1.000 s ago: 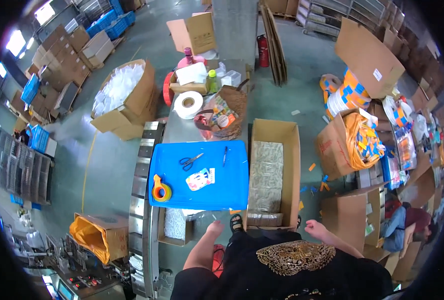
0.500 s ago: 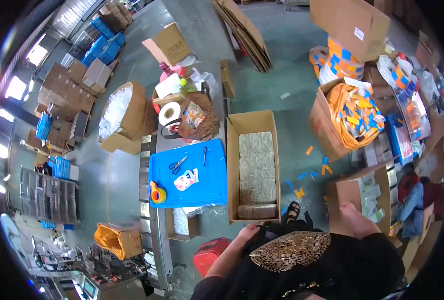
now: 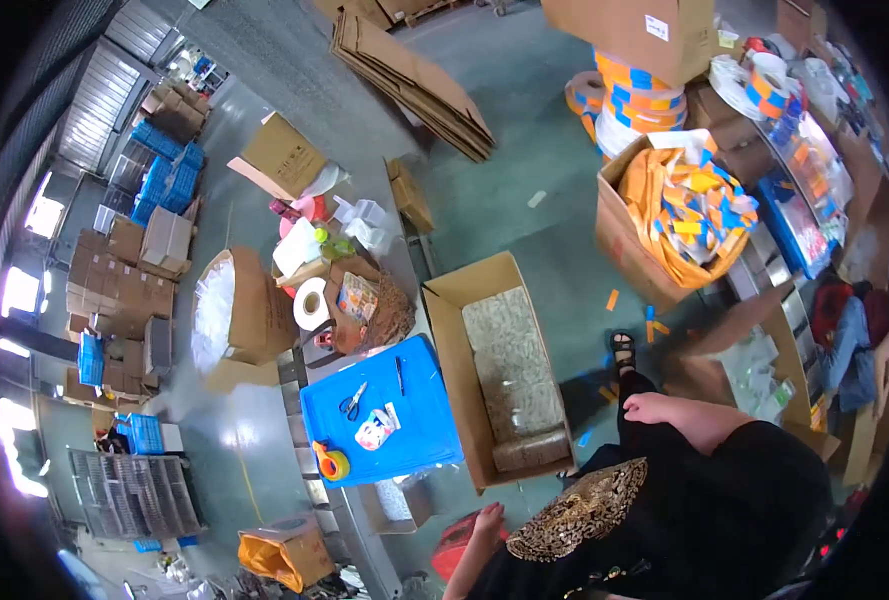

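Observation:
My left hand [image 3: 489, 519] hangs beside the red bag [image 3: 451, 541], below the near end of a long open carton [image 3: 556, 463]. It holds nothing that I can see, and its fingers are loosely apart. Over my dark trouser leg, my right hand [image 3: 646, 408] is curled closed with nothing visible in it. Inside the long carton lie clear plastic-wrapped packs [image 3: 505, 362]. Left of it, a blue tray [image 3: 419, 440] bears scissors [image 3: 353, 402], a dark pen [image 3: 399, 375], a white printed piece [image 3: 375, 430] and a yellow tape roll [image 3: 333, 464].
A carton lined with an orange bag [image 3: 636, 262], full of orange and blue scraps, stands to the right. Scraps lie on the floor by my sandalled foot [image 3: 622, 347]. Flattened cardboard [image 3: 414, 85] leans at the back. A person in blue [image 3: 844, 365] is at far right.
The view has turned, so the table and long carton look tilted. My left hand has dropped from the carton's near edge. My right hand has swung inward across my leg; a foot has come forward.

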`<action>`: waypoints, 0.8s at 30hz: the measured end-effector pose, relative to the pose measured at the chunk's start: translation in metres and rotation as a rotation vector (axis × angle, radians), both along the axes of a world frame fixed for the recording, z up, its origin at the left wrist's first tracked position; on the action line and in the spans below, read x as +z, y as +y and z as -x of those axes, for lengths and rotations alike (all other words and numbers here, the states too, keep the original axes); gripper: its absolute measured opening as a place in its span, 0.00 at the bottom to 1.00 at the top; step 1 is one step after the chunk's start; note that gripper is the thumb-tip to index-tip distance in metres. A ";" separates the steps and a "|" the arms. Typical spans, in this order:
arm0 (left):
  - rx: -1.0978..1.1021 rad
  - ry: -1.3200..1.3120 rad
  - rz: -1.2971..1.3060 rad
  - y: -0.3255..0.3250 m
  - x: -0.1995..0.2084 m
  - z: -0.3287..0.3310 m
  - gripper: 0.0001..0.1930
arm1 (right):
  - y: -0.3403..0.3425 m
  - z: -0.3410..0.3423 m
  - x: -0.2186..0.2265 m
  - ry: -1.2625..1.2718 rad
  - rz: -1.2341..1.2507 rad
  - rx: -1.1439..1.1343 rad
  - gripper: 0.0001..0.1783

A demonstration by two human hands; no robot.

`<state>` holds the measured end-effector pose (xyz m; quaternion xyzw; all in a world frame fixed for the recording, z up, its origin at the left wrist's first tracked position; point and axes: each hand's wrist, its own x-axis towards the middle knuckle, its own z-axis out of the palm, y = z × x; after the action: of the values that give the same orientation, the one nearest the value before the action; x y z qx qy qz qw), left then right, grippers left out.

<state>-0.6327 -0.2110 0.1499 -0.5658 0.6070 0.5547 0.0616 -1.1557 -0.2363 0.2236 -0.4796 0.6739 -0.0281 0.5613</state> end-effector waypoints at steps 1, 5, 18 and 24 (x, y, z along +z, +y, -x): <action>0.350 0.001 -0.195 -0.010 0.000 0.025 0.23 | -0.016 0.017 -0.005 0.035 -0.010 -0.053 0.22; 0.552 -0.030 -0.233 -0.093 0.040 0.163 0.20 | -0.092 0.112 0.001 0.249 -0.074 0.086 0.21; 0.219 -0.385 -0.293 -0.238 0.050 0.297 0.20 | -0.279 0.309 0.020 -0.109 0.292 -0.546 0.22; -0.161 -0.414 -0.225 -0.268 0.023 0.302 0.20 | -0.376 0.287 0.022 -0.156 0.209 -0.223 0.22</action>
<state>-0.9347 -0.4789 0.1732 -0.6070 0.5590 0.4842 0.2911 -1.4422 -0.6121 0.2454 -0.4538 0.6708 -0.1971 0.5525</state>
